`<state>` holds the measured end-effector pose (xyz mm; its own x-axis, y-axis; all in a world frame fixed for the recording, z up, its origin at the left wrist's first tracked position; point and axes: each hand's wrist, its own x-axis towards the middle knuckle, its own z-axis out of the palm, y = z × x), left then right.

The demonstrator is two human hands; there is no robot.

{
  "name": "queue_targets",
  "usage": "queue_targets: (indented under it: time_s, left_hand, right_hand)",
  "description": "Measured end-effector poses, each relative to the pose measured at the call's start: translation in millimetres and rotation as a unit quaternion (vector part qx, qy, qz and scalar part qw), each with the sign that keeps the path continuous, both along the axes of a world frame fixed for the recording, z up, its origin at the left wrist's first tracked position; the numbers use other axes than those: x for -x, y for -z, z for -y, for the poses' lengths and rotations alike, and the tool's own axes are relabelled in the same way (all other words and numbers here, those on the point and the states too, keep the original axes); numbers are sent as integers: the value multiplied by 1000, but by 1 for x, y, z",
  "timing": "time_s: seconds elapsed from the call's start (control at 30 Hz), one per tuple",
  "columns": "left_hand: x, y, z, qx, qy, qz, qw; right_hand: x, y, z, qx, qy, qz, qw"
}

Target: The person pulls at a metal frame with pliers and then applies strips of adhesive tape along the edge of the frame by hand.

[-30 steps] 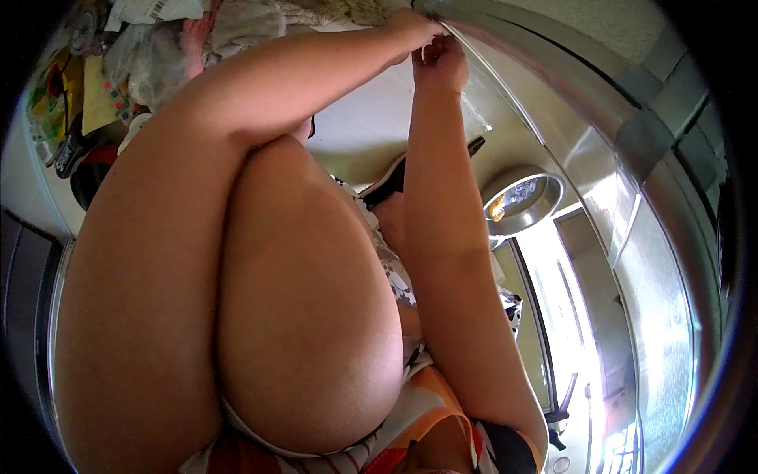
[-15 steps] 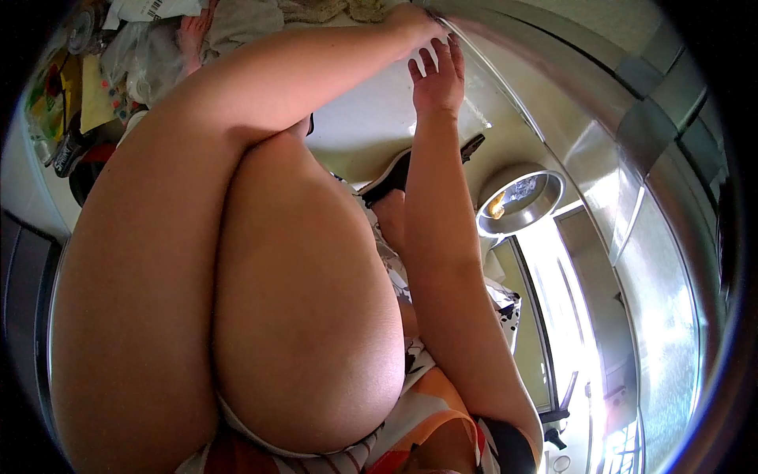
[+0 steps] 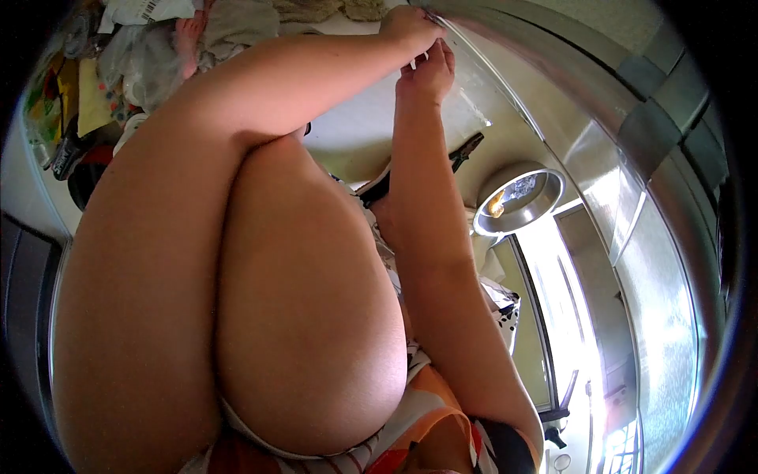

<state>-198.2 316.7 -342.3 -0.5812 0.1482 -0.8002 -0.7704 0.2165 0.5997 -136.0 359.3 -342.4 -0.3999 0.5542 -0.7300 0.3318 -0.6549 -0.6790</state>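
Note:
My left hand (image 3: 413,30) is at the top centre, its fingers closed at the upper end of a thin pale strip (image 3: 505,93) along the panel edge. Whatever it pinches is too small to make out. Just below it is my right hand (image 3: 426,77), palm side showing, with its fingers bent in and their tips close to the left fingers. Anything between those fingertips is hidden.
A round metal bowl (image 3: 521,199) holds something yellow and something clear and shiny. Plastic bags (image 3: 142,63) and crumpled cloths (image 3: 241,24) lie at the upper left. A dark shoe (image 3: 374,188) shows beside my right forearm. Shiny panels (image 3: 655,292) curve along the right.
My right hand was closed, then had its fingers spread, and now has them bent in again. It has shifted slightly left. My left hand stays near the same spot.

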Motion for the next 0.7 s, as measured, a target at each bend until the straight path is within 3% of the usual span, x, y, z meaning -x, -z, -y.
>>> queue_targets:
  time_s: [0.13, 0.23, 0.33, 0.4, 0.47, 0.5, 0.7]
  left_hand:
    - [-3, 48, -13, 111, 147, -106, 977]
    - [-4, 62, -16, 130, 122, -120, 977]
    - [-5, 54, 12, -166, -12, -14, 986]
    - [-4, 50, 22, -179, -38, 35, 983]
    - [-4, 58, 22, -169, -47, 57, 983]
    - [-6, 56, 21, -194, -85, 75, 974]
    - [3, 34, 19, -124, -65, 92, 986]
  right_hand:
    - [9, -2, -8, -18, -27, 24, 999]
    - [10, -6, -10, -5, -25, 45, 999]
    - [0, -16, -22, -31, -148, 67, 986]
    - [-11, -8, -39, -51, -210, 98, 971]
    - [-16, -1, -50, -29, -151, 75, 985]
    - [-15, 0, -49, -23, -151, 56, 987]
    - [-13, 15, -46, 37, -133, -22, 990]
